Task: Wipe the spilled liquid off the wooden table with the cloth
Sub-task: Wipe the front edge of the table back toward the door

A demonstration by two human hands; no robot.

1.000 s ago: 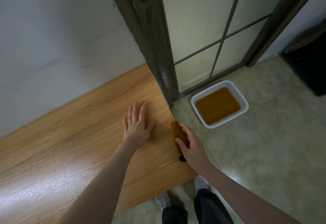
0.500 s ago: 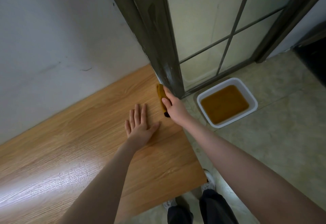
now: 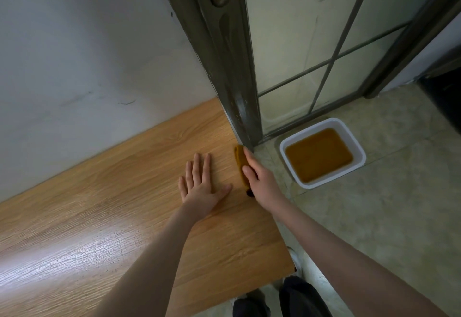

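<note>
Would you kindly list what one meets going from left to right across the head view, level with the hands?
Wooden table → left hand → cloth → right hand → white tub of brown liquid on the floor.

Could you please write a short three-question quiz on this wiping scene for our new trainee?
1. True or false: the left hand lies flat on the wooden table.
2. What does the right hand grip? A) a sponge B) the cloth C) a cup
3. Where does the white basin of brown liquid stand?

Key
1. True.
2. B; it sits at the table's right edge, near the door frame.
3. On the floor, right of the table.
</note>
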